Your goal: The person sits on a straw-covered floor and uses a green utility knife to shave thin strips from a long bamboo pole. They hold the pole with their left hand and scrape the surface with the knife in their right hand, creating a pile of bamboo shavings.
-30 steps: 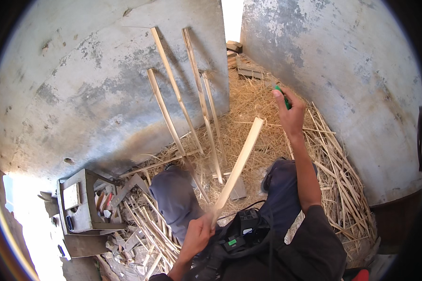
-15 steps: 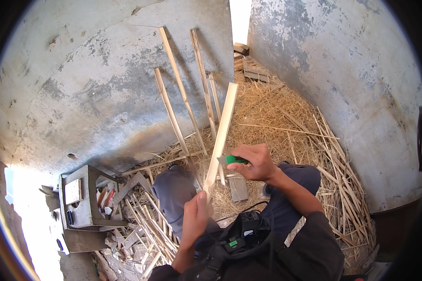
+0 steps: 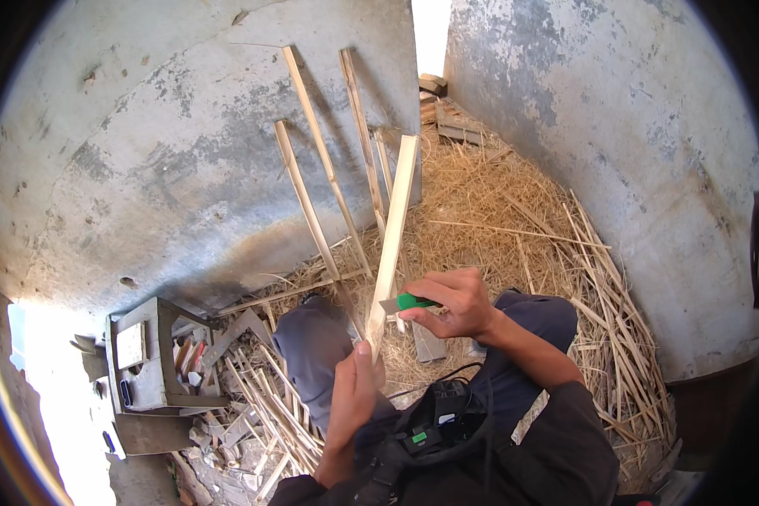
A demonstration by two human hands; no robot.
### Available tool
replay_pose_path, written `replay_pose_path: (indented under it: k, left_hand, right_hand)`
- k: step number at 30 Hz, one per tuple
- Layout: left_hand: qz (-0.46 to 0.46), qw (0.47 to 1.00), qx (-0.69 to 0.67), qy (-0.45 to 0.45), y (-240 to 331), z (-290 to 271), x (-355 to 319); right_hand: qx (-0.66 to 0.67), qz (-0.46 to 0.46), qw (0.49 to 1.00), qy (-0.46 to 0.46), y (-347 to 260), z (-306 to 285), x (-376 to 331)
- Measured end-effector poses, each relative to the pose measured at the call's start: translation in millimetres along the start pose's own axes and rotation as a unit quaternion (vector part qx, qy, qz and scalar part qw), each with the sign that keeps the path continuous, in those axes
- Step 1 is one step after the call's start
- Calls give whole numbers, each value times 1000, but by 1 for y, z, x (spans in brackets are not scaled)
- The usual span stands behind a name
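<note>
Low in the frame's centre, the left hand [image 3: 354, 392] is clenched around the foot of a pale wooden strip [image 3: 392, 240] that rises toward the upper middle; just right of it, the right hand [image 3: 455, 305] pinches a green-handled knife [image 3: 406, 302] against the strip's edge. Shaving seems under way; next likely needs a steady stroke along the grain, away from the body, toward the slats [image 3: 320, 177] leaning on the wall [image 3: 143, 152]

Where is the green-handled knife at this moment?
In the head view, just right of centre, the green-handled knife is in the right hand, its blade against the pale wooden strip that the left hand holds upright, above the person's knees.
</note>
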State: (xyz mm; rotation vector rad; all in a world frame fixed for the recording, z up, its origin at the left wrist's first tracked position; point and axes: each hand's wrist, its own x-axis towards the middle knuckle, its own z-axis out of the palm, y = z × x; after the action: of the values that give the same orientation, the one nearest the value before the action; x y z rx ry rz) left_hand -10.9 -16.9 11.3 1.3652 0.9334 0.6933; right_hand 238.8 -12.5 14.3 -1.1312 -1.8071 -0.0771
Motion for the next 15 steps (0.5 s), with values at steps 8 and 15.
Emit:
replay_pose_path:
  k: [8, 15]
  left_hand:
    - [-12, 999, -17, -30, -6, -5, 1]
    - [-28, 999, -19, -32, -7, -7, -5]
  right_hand:
    - [-39, 8, 999, 10, -4, -3, 3]
    - [-70, 5, 998, -3, -5, -9, 7]
